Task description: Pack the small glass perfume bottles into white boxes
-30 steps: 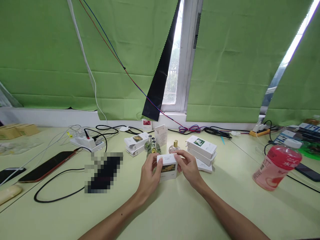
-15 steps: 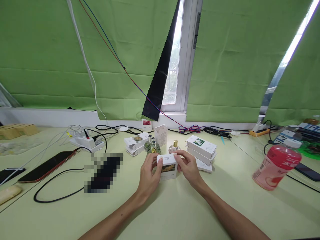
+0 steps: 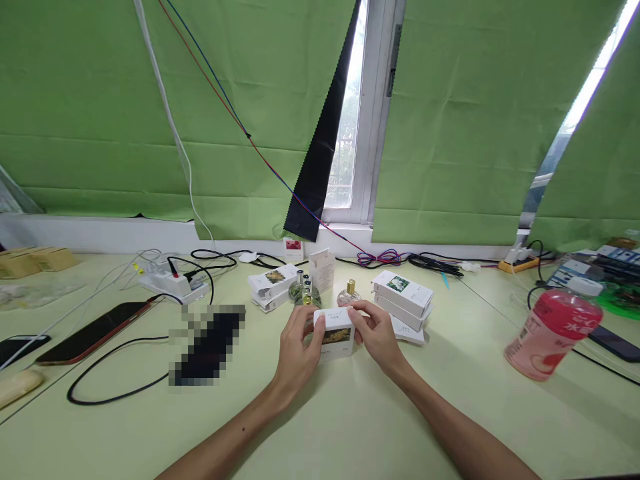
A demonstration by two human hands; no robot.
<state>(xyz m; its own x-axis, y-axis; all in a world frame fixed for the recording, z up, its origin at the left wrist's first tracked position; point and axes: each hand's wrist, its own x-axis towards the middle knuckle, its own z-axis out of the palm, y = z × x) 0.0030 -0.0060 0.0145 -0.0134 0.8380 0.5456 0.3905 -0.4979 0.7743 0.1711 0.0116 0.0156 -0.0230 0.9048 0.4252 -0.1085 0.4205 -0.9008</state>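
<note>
A small white perfume box [image 3: 338, 350] with a flower picture on its front stands upright on the table between my hands. My left hand [image 3: 300, 347] is closed on its left side, the thumb lying along the front edge. My right hand [image 3: 377, 333] grips the top right corner, and its lower fingers are partly hidden behind the box. Just beyond, a round glass perfume bottle [image 3: 349, 297] with a gold cap stands on the table. Several more bottles [image 3: 296, 292] cluster behind my left fingers, beside an upright white carton [image 3: 323, 270].
White boxes lie stacked at the right [image 3: 403, 298] and at the left [image 3: 273, 283]. A pink drink bottle [image 3: 553, 333] leans at far right. On the left are a phone [image 3: 97, 331], a power strip [image 3: 175, 283] and a looped black cable [image 3: 73, 387]. More cables run along the wall.
</note>
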